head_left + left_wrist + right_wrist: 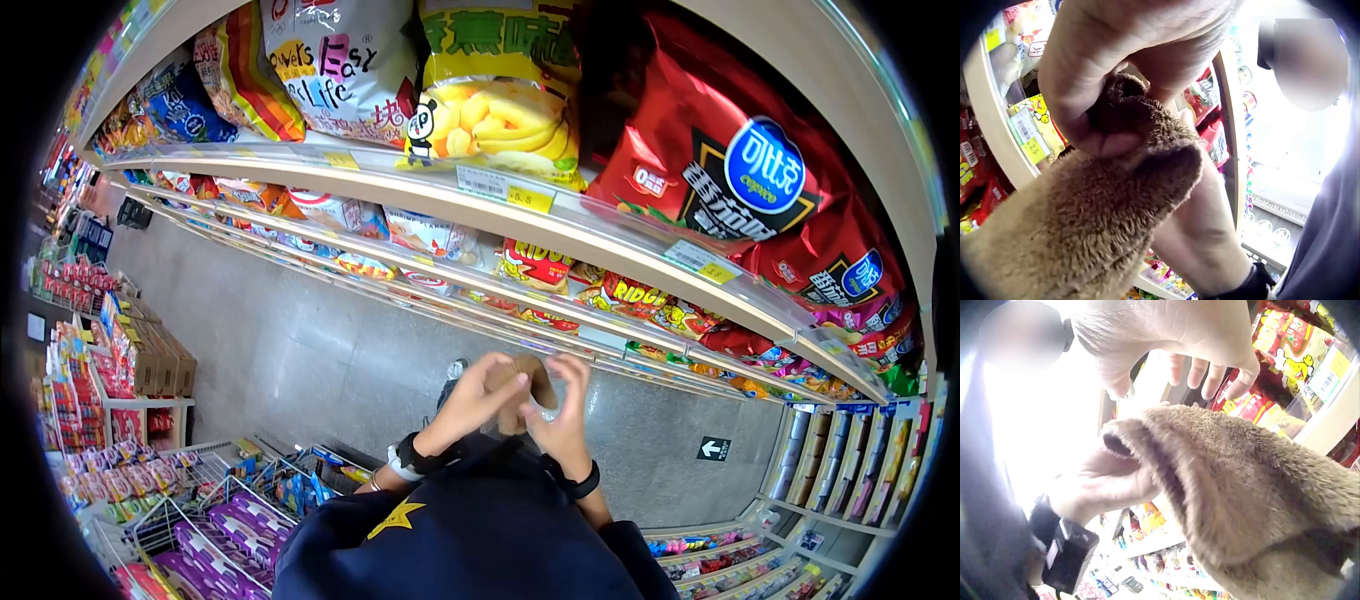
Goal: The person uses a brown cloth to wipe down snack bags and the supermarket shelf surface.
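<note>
Snack shelves (520, 215) crowd the shop aisle. A brown fuzzy cloth (538, 385) sits at chest height between both hands. The left hand (468, 398) has its grip pinched on the folded edge. The right hand (562, 420) hovers over it, fingers loosely curved, gripping nothing I can see. I judge the cloth soft, light and floppy, best taken by its thick hem.

Bright fisheye views (wrist-camera glare, blur)
</note>
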`<state>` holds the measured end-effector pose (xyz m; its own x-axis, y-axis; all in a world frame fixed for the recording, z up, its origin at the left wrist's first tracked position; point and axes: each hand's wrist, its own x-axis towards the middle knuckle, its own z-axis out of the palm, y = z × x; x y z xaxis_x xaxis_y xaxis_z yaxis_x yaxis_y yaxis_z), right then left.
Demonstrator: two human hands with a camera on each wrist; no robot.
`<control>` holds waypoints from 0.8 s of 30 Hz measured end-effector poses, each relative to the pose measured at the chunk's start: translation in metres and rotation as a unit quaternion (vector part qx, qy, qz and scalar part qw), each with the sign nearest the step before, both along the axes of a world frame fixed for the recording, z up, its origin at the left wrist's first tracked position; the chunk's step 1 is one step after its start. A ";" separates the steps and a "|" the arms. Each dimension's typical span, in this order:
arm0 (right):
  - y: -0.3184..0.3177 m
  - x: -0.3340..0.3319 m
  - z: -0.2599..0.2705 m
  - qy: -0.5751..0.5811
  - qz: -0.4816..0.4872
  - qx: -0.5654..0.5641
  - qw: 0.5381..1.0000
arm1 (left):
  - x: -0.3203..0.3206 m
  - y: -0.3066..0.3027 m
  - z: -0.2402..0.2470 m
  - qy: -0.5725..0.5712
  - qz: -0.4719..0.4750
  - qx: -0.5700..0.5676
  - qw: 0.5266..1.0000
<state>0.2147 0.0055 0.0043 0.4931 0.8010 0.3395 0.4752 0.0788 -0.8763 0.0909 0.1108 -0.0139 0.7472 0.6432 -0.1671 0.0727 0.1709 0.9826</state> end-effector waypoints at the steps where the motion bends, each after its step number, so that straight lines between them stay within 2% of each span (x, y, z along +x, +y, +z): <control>1: 0.005 -0.004 0.004 -0.035 0.029 0.003 0.999 | 0.000 0.010 0.000 0.001 0.008 -0.062 0.998; 2: 0.009 -0.009 0.000 0.025 0.084 -0.051 0.995 | 0.001 0.019 0.008 -0.033 0.009 -0.094 0.995; 5: 0.024 -0.014 -0.021 -0.004 0.051 -0.107 0.993 | -0.003 0.042 0.010 -0.019 -0.020 -0.122 0.992; 6: 0.030 -0.014 -0.019 -0.025 0.036 -0.101 0.994 | -0.006 0.050 0.004 -0.023 -0.041 -0.072 0.996; 7: 0.033 -0.013 -0.020 0.042 0.043 -0.125 0.990 | -0.009 0.057 -0.003 -0.028 -0.062 -0.021 0.998; 8: 0.037 -0.010 -0.020 0.037 0.057 -0.128 0.989 | -0.014 0.065 -0.008 -0.032 -0.082 0.030 0.996; 12: 0.043 0.003 -0.024 0.008 0.056 -0.181 0.982 | -0.025 0.096 0.000 -0.031 -0.148 0.054 0.987; 16: 0.049 0.015 -0.019 -0.092 0.024 -0.167 0.981 | -0.030 0.118 0.012 -0.003 -0.196 0.089 0.977; 19: 0.053 0.020 -0.014 -0.068 -0.017 -0.104 0.992 | -0.028 0.130 0.032 0.030 -0.234 0.119 0.965; 21: 0.048 0.020 0.000 0.042 -0.018 -0.171 0.984 | -0.025 0.141 0.040 0.072 -0.263 0.164 0.948; 23: 0.042 0.017 0.032 0.160 -0.020 -0.271 0.949 | -0.024 0.158 0.045 0.127 -0.294 0.229 0.919; 24: 0.034 0.015 0.026 0.249 -0.011 -0.210 0.945 | -0.021 0.164 0.049 0.089 -0.289 0.240 0.922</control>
